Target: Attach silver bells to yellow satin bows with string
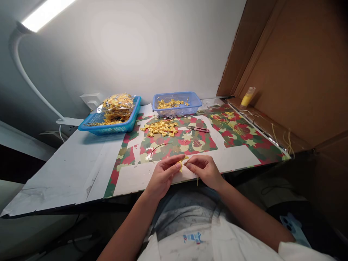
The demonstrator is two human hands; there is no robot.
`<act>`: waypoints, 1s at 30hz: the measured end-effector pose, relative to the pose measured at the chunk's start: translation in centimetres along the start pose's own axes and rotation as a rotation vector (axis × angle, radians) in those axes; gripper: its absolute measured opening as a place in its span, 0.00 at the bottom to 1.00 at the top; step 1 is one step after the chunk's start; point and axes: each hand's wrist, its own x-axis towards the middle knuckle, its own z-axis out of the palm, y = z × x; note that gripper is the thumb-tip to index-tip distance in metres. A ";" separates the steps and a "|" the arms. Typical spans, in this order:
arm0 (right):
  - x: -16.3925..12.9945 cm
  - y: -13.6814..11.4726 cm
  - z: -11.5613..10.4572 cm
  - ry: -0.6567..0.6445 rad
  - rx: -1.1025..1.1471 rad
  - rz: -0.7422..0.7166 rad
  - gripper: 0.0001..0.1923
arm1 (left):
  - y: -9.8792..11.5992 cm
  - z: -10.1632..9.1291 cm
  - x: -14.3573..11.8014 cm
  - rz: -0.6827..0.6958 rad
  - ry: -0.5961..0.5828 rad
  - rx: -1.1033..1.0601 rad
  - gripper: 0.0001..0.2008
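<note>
Near the table's front edge, my left hand (163,173) pinches a small yellow ribbon bow (181,165) between thumb and fingers. Close beside it on the right, my right hand (206,170) is closed, its thumb and forefinger pressed together at the bow. A thin yellow cord (197,182) hangs below the right hand; its upper part is hidden by the fingers. Beyond both hands lies a loose pile of yellow bows (161,127). Thread snips (199,129) rest to the right of that pile, and a short dark cord (158,146) lies nearer me.
A blue basket (137,112) at the left holds bagged yellow pieces. Another blue basket (193,107), against the wall, contains bows. Small silvery beads (172,117) lie before it. Yellow cords (231,123) and a yellow-filled bottle (247,98) are at right. A lamp (29,78) stands left.
</note>
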 end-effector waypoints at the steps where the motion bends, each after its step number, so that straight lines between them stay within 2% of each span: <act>1: 0.0 0.0 0.0 -0.001 0.002 -0.001 0.08 | 0.0 0.0 0.0 -0.001 -0.002 0.000 0.16; 8: 0.0 0.2 0.0 -0.002 -0.010 0.005 0.07 | -0.1 -0.1 0.0 0.013 -0.014 0.003 0.15; 14: -0.1 0.3 0.0 0.003 -0.030 0.008 0.10 | -0.1 0.0 0.0 -0.002 0.003 -0.001 0.16; 21: -0.1 0.3 0.2 0.010 -0.032 -0.012 0.10 | -0.1 0.4 -0.1 0.015 -0.046 0.037 0.14; 30: -0.1 0.1 0.1 0.023 0.007 -0.003 0.08 | -0.8 -0.2 0.1 0.004 -0.017 -0.047 0.16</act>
